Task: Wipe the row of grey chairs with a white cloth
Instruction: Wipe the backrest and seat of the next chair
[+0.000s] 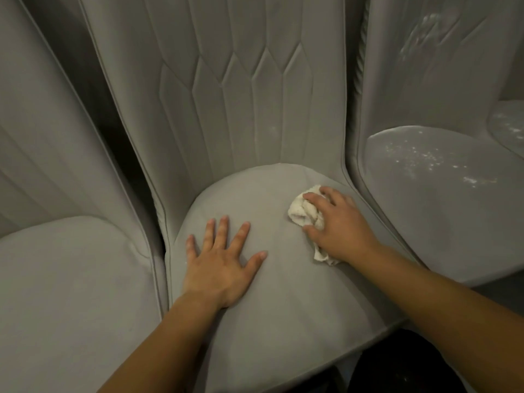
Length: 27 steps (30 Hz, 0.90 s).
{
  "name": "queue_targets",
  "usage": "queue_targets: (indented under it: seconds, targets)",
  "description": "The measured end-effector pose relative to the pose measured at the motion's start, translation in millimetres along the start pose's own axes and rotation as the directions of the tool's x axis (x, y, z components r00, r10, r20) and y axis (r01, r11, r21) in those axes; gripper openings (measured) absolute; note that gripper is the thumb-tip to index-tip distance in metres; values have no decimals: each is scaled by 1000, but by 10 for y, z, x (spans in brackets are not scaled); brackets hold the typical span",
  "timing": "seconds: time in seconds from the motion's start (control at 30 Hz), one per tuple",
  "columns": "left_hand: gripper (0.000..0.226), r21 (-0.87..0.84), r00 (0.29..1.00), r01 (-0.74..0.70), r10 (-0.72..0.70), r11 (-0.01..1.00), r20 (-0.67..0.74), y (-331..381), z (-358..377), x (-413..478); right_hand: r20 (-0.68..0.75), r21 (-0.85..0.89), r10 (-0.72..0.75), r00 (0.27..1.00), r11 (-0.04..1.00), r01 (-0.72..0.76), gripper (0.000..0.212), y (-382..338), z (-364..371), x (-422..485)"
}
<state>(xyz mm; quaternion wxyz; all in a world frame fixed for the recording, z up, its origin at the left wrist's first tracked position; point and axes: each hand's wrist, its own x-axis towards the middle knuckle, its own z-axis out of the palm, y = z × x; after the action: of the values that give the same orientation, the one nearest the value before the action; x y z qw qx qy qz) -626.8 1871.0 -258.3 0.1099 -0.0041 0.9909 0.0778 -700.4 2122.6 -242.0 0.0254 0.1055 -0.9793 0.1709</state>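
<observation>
Grey upholstery fills the view: three chairs stand side by side, seen from above. The left hand lies palm-down on the seat of the middle chair, fingers straight and spread, thumb angled toward the right, holding nothing; its forearm runs in from the lower edge. The right hand reaches across from the lower right and rests knuckles-up on the right part of the same seat, near the seam with the backrest. Its fingers and thumb are curled over the white cloth, which is bunched into a wad and pressed onto the seat; one crumpled end shows ahead of the fingertips and a tail shows below the heel of the hand.

The palm side of the right hand and the middle of the cloth are covered by the hand itself, so how far the fingers wrap under cannot be told. The left chair and the right chair are each cut off by the frame edges, as are the tops of all the backrests. Pale specks lie scattered on the right chair's seat and back; what they are cannot be made out. A further seat edge shows at far right. The dark area below the middle seat is too dim to read.
</observation>
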Motion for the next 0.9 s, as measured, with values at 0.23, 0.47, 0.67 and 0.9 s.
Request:
queue_targets:
  seconds: [0.23,0.47,0.67,0.9]
  targets:
    - [77,-1,1000,-9,9,1000,-7,-11,8,19,-36,-61,-132,991,990,130,61,-76,173,661]
    - [75,9,1000,-4,5,1000,-30,-25,4,61,31,-162,-76,997,984,80,53,-302,229,1341]
    - [74,13,999,2,-2,1000,-41,-11,22,45,-45,66,171,984,984,-167,38,-640,402,1513]
    - [74,8,999,6,-6,1000,-48,-1,8,30,-32,122,-2,999,993,6,42,-1001,497,1463]
